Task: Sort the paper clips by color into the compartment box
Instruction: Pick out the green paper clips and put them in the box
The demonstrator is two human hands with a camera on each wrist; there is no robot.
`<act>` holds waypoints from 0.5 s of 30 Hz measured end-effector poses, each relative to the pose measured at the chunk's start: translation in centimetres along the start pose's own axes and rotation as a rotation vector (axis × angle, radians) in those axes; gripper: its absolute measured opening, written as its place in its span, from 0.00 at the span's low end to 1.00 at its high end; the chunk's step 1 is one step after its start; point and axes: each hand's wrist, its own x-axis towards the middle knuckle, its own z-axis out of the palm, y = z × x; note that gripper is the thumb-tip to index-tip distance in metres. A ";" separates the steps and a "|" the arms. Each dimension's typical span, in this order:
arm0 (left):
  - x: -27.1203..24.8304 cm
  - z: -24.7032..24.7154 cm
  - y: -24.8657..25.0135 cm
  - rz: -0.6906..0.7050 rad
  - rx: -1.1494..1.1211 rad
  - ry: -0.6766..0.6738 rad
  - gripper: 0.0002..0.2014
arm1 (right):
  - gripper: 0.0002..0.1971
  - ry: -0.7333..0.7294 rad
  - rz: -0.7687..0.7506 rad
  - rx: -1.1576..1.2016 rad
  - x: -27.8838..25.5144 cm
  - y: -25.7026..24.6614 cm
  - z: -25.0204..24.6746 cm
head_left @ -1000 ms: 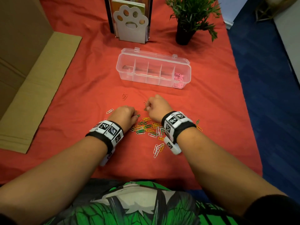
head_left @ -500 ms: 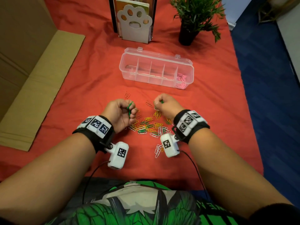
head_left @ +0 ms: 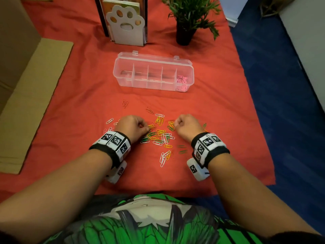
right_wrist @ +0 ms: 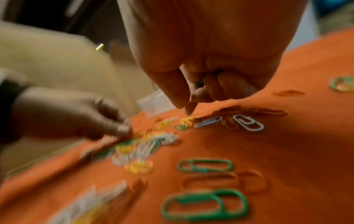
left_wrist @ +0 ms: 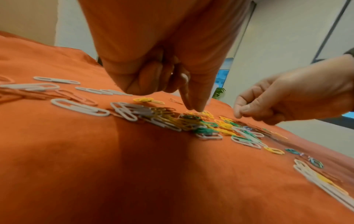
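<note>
Loose paper clips (head_left: 161, 135) in green, yellow, white and red lie in a pile on the red cloth. Behind them stands the clear compartment box (head_left: 140, 59), open, with pink clips (head_left: 182, 81) in its right end compartment. My left hand (head_left: 146, 128) is at the pile's left edge, fingers curled, thumb and forefinger tips (left_wrist: 195, 109) down on a yellow and green cluster. My right hand (head_left: 175, 125) hovers at the pile's right edge. Its curled fingers hold a green clip (right_wrist: 201, 82), and thumb and forefinger (right_wrist: 186, 109) point down just above the clips.
A paw-shaped book holder (head_left: 125, 23) and a potted plant (head_left: 186, 20) stand behind the box. Flattened cardboard (head_left: 35, 88) lies at the left. The cloth's right edge (head_left: 255, 103) drops to blue floor. Stray clips (head_left: 165, 156) lie nearer me.
My left hand, lifted half a second ago with a green clip showing, has come back down onto the pile. My right hand has shifted to the right, off the pile's middle.
</note>
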 end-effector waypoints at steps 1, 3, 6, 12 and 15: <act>-0.1 0.1 0.2 0.033 0.029 0.005 0.06 | 0.08 0.019 -0.047 -0.080 -0.3 -0.1 0.4; -0.2 0.2 0.4 0.070 0.069 0.004 0.09 | 0.03 0.044 -0.131 -0.161 -0.5 -0.3 1.3; -0.1 0.1 0.0 0.076 0.105 -0.012 0.09 | 0.10 0.069 -0.197 -0.333 -0.6 -0.9 2.0; -0.3 -0.3 -0.8 0.046 0.025 -0.047 0.00 | 0.07 0.042 -0.144 -0.262 -0.2 -1.6 1.3; -0.3 -0.6 -0.9 -0.033 -0.134 -0.028 0.03 | 0.06 0.002 -0.027 0.114 0.3 -1.7 0.4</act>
